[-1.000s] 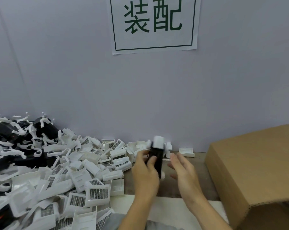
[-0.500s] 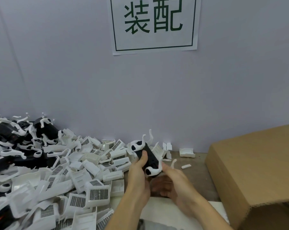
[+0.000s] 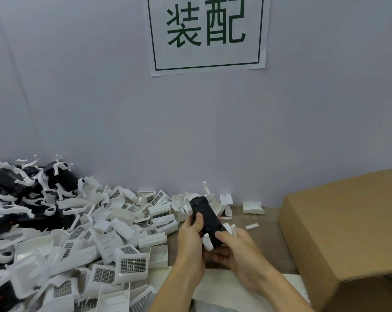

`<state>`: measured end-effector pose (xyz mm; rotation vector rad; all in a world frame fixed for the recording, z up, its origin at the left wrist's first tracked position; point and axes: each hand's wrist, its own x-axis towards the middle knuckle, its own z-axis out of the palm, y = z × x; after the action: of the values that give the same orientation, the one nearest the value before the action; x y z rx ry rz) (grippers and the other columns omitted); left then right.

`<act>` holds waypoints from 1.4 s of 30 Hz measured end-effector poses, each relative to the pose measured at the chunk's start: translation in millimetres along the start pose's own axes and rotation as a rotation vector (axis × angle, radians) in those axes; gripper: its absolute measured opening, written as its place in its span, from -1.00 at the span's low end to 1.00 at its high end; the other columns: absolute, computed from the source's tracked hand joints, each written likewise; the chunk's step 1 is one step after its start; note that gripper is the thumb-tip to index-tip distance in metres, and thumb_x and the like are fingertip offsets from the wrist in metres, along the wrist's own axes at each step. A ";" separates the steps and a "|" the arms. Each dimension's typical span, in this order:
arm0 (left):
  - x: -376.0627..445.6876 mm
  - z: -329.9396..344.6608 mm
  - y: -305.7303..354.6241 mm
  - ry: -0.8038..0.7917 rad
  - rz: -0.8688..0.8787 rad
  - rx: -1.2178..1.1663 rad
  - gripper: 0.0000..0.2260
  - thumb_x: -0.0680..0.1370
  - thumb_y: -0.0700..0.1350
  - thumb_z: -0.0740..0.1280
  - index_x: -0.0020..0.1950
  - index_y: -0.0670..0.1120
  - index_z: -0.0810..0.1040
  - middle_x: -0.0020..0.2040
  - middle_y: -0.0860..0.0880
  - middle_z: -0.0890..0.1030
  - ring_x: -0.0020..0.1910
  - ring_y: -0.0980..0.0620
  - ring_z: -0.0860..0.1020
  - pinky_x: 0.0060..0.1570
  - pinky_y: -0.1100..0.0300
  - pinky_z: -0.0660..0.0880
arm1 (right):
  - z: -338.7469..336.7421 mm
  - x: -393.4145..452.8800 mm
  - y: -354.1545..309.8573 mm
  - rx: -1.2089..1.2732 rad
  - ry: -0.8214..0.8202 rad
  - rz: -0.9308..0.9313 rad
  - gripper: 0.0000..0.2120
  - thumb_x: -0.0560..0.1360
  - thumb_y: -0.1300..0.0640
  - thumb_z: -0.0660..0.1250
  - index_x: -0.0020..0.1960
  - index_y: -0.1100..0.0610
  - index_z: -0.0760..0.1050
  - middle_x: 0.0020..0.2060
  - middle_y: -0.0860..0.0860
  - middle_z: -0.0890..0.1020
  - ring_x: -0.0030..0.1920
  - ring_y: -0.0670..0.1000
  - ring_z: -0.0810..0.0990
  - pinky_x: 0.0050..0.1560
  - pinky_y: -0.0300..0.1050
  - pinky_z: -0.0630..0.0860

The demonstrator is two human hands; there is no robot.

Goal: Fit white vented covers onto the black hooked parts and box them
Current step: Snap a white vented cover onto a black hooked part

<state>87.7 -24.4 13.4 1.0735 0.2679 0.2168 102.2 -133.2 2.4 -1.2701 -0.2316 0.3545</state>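
A black hooked part (image 3: 206, 218) with white hooks at both ends is held tilted above the table, between both hands. My left hand (image 3: 190, 246) grips its left side, thumb on the black body. My right hand (image 3: 240, 255) holds its lower end from the right, thumb on top and fingers curled beneath. A heap of white vented covers (image 3: 132, 264) fills the table to the left. More black hooked parts (image 3: 15, 183) lie piled at the far left.
A brown cardboard box (image 3: 348, 233) stands at the right, its flap sloping toward me. A few loose white pieces (image 3: 253, 207) lie by the wall behind my hands. A white sheet (image 3: 224, 289) lies at the table's near edge.
The black part has turned from upright to a tilted lie across my hands. My right hand has come from open beside it to holding its lower end.
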 end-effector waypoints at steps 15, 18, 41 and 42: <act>4.0 1.3 -3.2 0.008 0.060 0.041 -0.80 0.69 -0.12 0.21 0.20 -0.10 0.60 0.10 -0.26 0.69 0.16 -0.32 0.62 0.26 -0.25 0.51 | -2.7 3.2 1.1 -0.097 0.045 0.072 -0.88 0.58 0.14 0.24 -0.05 0.14 0.52 -0.36 0.11 0.68 -0.40 0.04 0.63 -0.30 -0.12 0.45; 4.9 1.2 -3.5 0.003 0.062 0.036 -0.80 0.69 -0.12 0.20 0.20 -0.10 0.59 0.09 -0.25 0.69 0.14 -0.31 0.63 0.23 -0.26 0.52 | -1.4 4.1 1.0 -0.121 0.051 0.059 -0.90 0.58 0.16 0.26 -0.05 0.14 0.53 -0.35 0.10 0.68 -0.40 0.05 0.62 -0.30 -0.12 0.47; 2.5 -7.9 9.3 0.003 -0.127 -0.511 -0.77 0.44 -0.04 0.45 -0.11 -0.22 0.68 -0.31 -0.15 0.65 -0.43 -0.13 0.63 -0.42 0.08 0.58 | -2.3 -6.6 -6.2 -0.166 -0.116 0.054 -0.68 0.45 0.03 0.30 0.09 0.21 0.60 -0.21 0.13 0.66 -0.25 0.07 0.59 -0.23 -0.13 0.43; 4.3 -9.6 10.1 0.040 -0.124 -0.577 -0.82 0.48 -0.08 0.43 -0.13 -0.21 0.66 -0.35 -0.11 0.65 -0.45 -0.08 0.62 -0.40 0.10 0.57 | -3.1 -5.3 -6.0 -0.230 -0.040 0.035 -0.75 0.52 0.11 0.25 0.10 0.18 0.61 -0.20 0.11 0.68 -0.24 0.06 0.61 -0.23 -0.15 0.45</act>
<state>88.3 -10.4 17.5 0.4799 0.2834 0.1884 99.2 -139.5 7.4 -1.4956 -0.2909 0.3916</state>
